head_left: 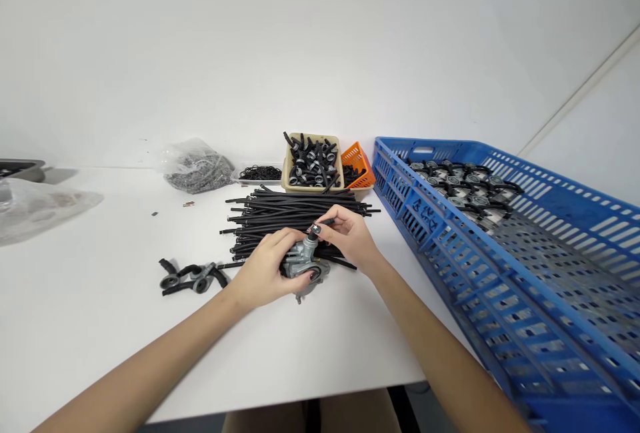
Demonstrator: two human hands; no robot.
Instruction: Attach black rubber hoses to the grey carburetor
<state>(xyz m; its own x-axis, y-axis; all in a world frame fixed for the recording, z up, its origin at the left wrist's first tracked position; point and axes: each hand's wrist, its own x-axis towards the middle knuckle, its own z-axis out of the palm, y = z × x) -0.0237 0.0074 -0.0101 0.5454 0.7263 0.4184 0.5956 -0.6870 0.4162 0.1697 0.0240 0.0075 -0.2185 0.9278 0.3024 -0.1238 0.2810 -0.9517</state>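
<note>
My left hand point(267, 273) is closed around a small grey metal valve body point(306, 265) held just above the white table point(90, 299). My right hand point(350, 236) pinches a thin black rubber tube point(325, 223) at the valve's top nozzle. Right behind both hands lies a pile of long black tubes point(280, 216). Two assembled pieces with black tube ends point(193, 277) lie to the left of my left hand.
A blue slotted crate point(550, 273) with several finished parts at its far end fills the right side. At the back stand a beige bin of fittings point(313, 163), an orange basket point(357, 163), a tray of black rings point(259, 173) and a plastic bag point(197, 166).
</note>
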